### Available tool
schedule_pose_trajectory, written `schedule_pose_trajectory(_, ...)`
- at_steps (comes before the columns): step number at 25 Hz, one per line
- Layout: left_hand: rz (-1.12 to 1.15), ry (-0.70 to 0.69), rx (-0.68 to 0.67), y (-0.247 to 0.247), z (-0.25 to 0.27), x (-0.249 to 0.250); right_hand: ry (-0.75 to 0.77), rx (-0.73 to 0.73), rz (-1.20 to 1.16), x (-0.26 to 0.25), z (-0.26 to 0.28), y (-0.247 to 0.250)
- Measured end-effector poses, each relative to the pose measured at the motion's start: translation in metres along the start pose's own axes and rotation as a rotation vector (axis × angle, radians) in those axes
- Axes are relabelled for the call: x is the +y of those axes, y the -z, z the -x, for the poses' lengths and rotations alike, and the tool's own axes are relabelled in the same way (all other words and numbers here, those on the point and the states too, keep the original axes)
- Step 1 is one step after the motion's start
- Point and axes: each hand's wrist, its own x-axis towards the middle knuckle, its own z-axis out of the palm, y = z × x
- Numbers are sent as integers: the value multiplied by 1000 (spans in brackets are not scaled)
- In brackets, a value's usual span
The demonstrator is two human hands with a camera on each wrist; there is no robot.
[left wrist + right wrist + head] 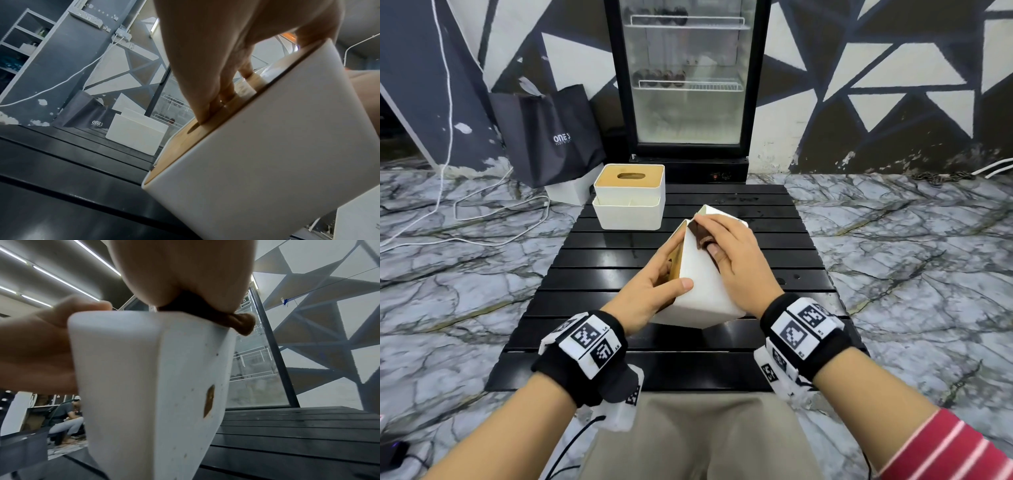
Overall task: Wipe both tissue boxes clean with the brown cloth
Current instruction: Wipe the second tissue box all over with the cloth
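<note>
A white tissue box [702,287] with a wooden lid is tilted on one corner at the middle of the black slatted table [599,366]. My left hand [654,291] grips it from the left, fingers in the lid's slot [207,113], thumb on the white side. My right hand [736,257] presses the brown cloth [700,236] against the box's upper face; the cloth [232,321] bunches out past the edge. Most of the cloth is hidden under the palm. A brown smear [209,400] marks the box's side. The second tissue box [630,195] stands upright at the table's far left.
A glass-door fridge [688,78] stands behind the table. A dark paper bag [548,133] leans on the wall at left, with white cables [448,212] on the marble floor. A person sits in the far background [65,415].
</note>
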Motion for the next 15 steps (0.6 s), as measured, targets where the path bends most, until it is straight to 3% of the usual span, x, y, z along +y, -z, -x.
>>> schedule_pose_trajectory(11,-93,74,-66,28,-4,10,-131,-49,62,11,-21,19)
schedule_pose_trajectory(15,-410,131,-37,45,-1,22,-108,-57,103,3,-19,19)
